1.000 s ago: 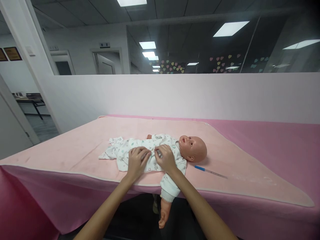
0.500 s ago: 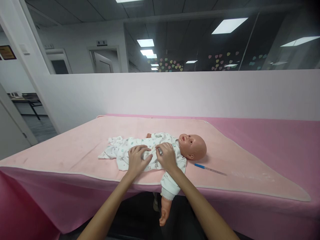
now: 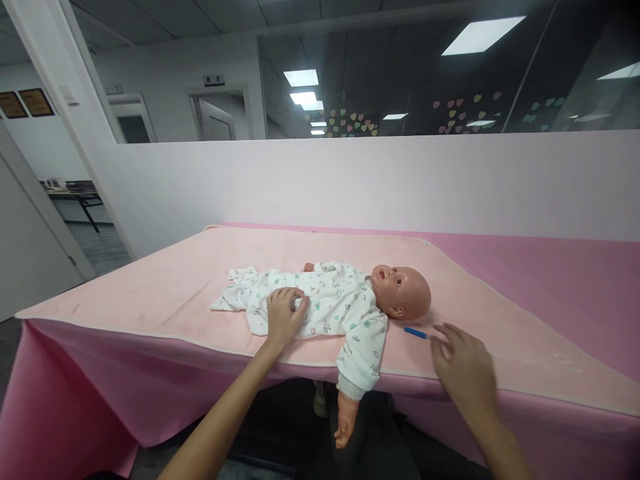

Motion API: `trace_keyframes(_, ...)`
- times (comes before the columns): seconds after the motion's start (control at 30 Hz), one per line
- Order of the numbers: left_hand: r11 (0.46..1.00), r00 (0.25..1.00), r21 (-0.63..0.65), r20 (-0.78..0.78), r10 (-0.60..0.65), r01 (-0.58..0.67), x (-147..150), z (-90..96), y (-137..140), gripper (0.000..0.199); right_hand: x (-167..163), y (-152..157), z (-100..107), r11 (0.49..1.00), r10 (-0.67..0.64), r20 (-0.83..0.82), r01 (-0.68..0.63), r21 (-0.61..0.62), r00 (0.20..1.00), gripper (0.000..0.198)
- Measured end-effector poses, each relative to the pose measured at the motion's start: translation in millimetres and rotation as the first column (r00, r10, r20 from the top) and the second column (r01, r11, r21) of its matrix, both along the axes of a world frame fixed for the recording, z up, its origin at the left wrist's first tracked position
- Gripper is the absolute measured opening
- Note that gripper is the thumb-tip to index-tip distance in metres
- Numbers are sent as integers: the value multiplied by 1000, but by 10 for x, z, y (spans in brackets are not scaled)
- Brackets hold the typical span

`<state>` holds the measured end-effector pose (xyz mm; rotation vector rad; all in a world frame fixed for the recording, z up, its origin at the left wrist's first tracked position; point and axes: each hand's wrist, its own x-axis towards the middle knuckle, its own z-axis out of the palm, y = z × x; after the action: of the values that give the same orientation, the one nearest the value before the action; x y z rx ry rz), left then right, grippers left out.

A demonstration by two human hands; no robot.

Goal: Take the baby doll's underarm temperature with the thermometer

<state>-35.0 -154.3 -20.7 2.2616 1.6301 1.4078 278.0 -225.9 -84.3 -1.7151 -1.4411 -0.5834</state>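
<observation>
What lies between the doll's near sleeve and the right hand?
In the head view, the blue end of a thin stick shows there, against the peach blanket.

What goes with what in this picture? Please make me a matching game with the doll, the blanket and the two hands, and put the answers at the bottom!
Things:
1. left hand
2. right hand
3. doll
4. blanket

Where or how:
A. right next to the blue-ended stick
B. peach, with a pale border
C. at the lower half of the patterned outfit
D. on its back, one arm hanging over the front edge

Right pairs: 1-C, 2-A, 3-D, 4-B
</observation>
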Motion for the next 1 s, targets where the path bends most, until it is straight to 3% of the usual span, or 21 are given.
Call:
trace_keyframes(0.07, 1000, 1000, -7, 1, 2, -2, 0, 4, -5, 16, 329, -79, -79, 975, -64, 4, 63, -212, 998, 30)
trace_keyframes(0.13, 1000, 1000, -12, 0, 7, -7, -3, 5, -7, 17, 525, -144, -49, 933, 17, -67, -40, -358, 998, 32)
trace_keyframes(0.2, 1000, 1000, -12, -1, 12, -12, -7, 2, -5, 17, 592, -206, 87, 886, 90, -219, -179, -427, 972, 32)
trace_keyframes(0.27, 1000, 1000, -10, -3, 11, -11, -11, -2, 0, 17, 568, -259, 296, 861, 114, -371, -278, -426, 922, 34)
trace_keyframes(0.33, 1000, 1000, -5, -6, 10, -10, -13, -3, 5, 17, 489, -285, 526, 877, 123, -474, -319, -359, 872, 38)
trace_keyframes(0.43, 1000, 1000, 5, -8, 11, -11, -15, -2, 7, 18, 304, -245, 801, 911, 134, -534, -315, -264, 835, 42)
trace_keyframes(0.5, 1000, 1000, 13, -9, 13, -12, -17, -1, 7, 17, 153, -195, 895, 900, 152, -519, -335, -279, 841, 41)
trace_keyframes(0.63, 999, 1000, 29, -6, 15, -15, -30, -7, 10, 16, -114, -176, 914, 876, 202, -468, -372, -306, 860, 38)
trace_keyframes(0.77, 1000, 1000, 19, 3, 3, -3, -39, -14, 14, 16, -214, -234, 874, 922, 179, -460, -311, -231, 870, 36)
trace_keyframes(0.83, 1000, 1000, 16, 12, 4, -4, -39, -14, 13, 17, -202, -240, 863, 925, 155, -427, -283, -255, 891, 35)
trace_keyframes(0.9, 1000, 1000, 16, 16, 7, -7, -39, -12, 11, 17, -158, -235, 852, 891, 144, -418, -301, -339, 897, 36)
trace_keyframes(1.0, 1000, 1000, 15, 13, 4, -4, -41, -6, 1, 17, -51, -247, 804, 781, 143, -559, -440, -443, 817, 35)
